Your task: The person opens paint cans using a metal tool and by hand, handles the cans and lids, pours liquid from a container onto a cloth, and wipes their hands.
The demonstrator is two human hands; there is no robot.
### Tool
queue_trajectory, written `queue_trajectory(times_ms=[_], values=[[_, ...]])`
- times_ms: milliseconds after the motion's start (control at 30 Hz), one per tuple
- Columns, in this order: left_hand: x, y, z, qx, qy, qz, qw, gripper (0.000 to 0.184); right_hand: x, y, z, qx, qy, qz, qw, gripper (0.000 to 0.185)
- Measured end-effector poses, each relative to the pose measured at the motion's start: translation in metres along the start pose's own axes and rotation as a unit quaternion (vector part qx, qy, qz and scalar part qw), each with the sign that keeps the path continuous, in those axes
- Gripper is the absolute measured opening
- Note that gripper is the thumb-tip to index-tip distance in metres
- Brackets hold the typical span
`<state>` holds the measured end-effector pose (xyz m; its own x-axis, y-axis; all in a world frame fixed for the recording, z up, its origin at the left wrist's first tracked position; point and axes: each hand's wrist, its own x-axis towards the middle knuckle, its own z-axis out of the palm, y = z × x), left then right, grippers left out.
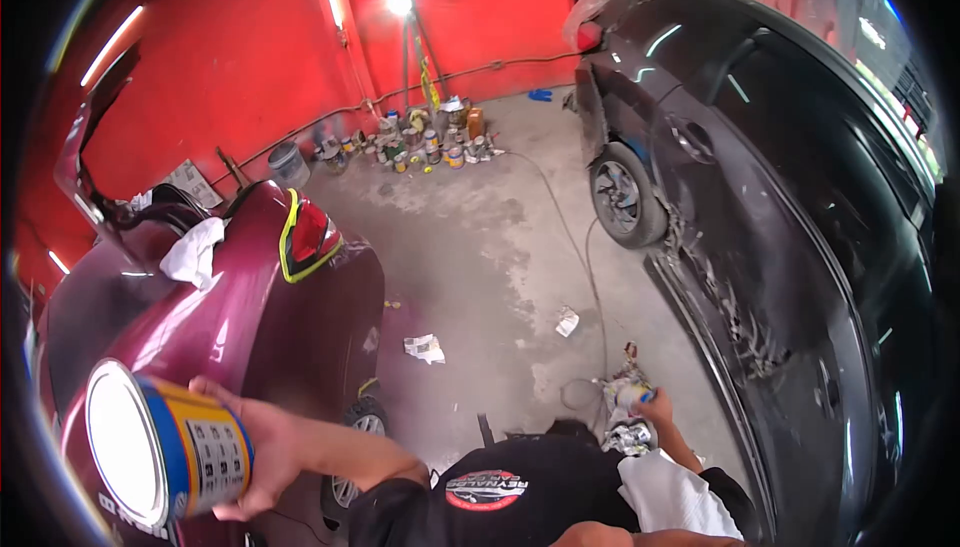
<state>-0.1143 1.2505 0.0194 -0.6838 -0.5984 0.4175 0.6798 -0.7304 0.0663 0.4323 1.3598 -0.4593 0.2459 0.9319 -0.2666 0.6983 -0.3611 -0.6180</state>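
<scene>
My left hand [265,452] is wrapped around a paint can [205,452] with a blue and yellow label. The can is tipped on its side, so its round white end faces left, in front of the maroon car [290,337]. Low on the right, my right hand [660,411] is closed around a small pale thing with a blue part, too blurred to name. Just beside that hand is a crumpled, silvery bundle [630,435]. A white cloth [675,495] hangs by my right arm.
A dark car [760,207] with scuffed side panels stands on the right. Several paint cans [430,142] and a bucket [288,164] line the red wall [230,57], below a lamp on a stand [402,7]. A hose [590,267] and paper scraps [424,349] lie on the floor.
</scene>
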Motion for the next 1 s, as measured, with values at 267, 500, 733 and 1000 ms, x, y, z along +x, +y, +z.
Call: queue_trajectory(times_ms=[267, 500, 733, 1000], values=[[-0.143, -0.268, 0.038, -0.011, -0.01, -0.346, 0.938, 0.068, 0.155, 0.042, 0.061, -0.126, -0.16, 0.215, 0.955, 0.083], [-0.223, -0.504, 0.037, -0.106, -0.116, -0.448, 0.88, 0.063, 0.495, -0.21, 0.094, -0.272, -0.181, 0.066, 0.943, 0.084], [-0.295, -0.743, -0.005, -0.163, 0.0, -0.626, 0.763, 0.076, 0.819, -0.582, 0.158, -0.18, 0.047, -0.205, 0.961, 0.079], [-0.392, -1.056, -0.114, -0.114, 0.021, -0.782, 0.612, 0.078, 0.902, -0.789, 0.269, -0.184, -0.033, -0.195, 0.963, 0.085]])
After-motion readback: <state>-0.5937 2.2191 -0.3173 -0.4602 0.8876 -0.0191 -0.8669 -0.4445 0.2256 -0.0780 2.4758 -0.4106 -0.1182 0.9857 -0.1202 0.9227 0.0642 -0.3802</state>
